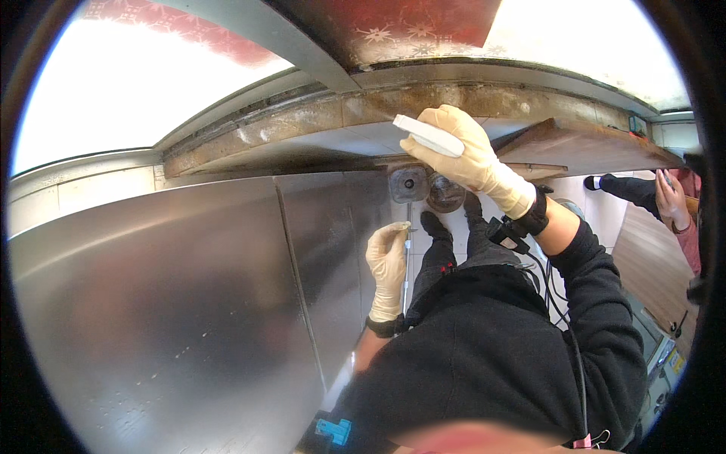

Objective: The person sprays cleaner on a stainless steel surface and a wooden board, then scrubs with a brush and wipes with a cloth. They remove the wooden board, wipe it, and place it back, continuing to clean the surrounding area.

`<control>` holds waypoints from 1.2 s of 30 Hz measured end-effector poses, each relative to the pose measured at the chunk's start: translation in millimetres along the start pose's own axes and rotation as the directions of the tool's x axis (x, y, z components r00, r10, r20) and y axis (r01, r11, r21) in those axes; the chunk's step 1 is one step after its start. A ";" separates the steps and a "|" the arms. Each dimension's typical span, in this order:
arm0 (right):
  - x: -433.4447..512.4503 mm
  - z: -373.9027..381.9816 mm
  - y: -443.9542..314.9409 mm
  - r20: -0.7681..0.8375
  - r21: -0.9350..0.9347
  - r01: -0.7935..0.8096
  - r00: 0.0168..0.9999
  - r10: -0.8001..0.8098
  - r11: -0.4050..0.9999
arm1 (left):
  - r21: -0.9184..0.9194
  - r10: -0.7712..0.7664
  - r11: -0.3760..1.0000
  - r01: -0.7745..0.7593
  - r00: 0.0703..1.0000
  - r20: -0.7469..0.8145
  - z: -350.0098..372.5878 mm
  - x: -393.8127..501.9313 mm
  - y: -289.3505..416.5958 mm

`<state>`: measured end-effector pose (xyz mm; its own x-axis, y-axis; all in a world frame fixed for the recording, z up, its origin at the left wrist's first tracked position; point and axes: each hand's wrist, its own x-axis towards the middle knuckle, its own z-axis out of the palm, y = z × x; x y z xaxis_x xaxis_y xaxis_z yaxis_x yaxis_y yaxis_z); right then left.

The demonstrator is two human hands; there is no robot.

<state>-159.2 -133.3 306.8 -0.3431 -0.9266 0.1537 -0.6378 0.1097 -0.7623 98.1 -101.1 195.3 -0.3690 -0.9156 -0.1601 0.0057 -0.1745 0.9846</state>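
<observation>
My right hand [462, 150], in a cream glove, is raised in front of the soiled ledge [397, 105] below the window. It is closed around a narrow white object [429, 136], whose exact kind I cannot tell; its squared end points up and left. Lower down, my left hand [387, 269] wears a similar glove and is beside the metal surface. Thumb and forefinger pinch a small, thin dark piece [413, 230]. Behind this hand runs a slim pale pole [406, 267].
A large metal surface [170, 295] fills the left side. A wooden board [590, 147] juts out at the right. Near my feet are a square grey item [409, 184] and a round brown container [446, 193]. Another person's hand [671, 198] shows at the far right. Cables hang by my right arm.
</observation>
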 end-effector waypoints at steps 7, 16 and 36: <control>-1.2 20.5 15.2 -0.036 -0.165 0.107 0.993 -0.114 0.980 | -0.036 -0.028 0.999 0.027 0.999 -0.018 -11.1 -3.0 -5.5; -33.5 3.9 48.9 -0.078 -0.386 0.212 0.962 -0.260 0.898 | -0.079 -0.017 0.997 0.014 0.999 -0.037 -28.6 3.7 -20.0; -99.6 -48.6 80.4 -0.203 -0.557 0.182 0.916 -0.345 0.810 | 0.018 0.002 1.000 -0.003 0.998 0.071 5.2 33.9 3.4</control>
<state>-209.8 -14.7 260.7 -0.2344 -0.8140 0.5314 -0.9634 0.1211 -0.2393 80.7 -130.8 193.5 -0.4336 -0.8880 -0.1532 -0.0100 -0.1652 0.9862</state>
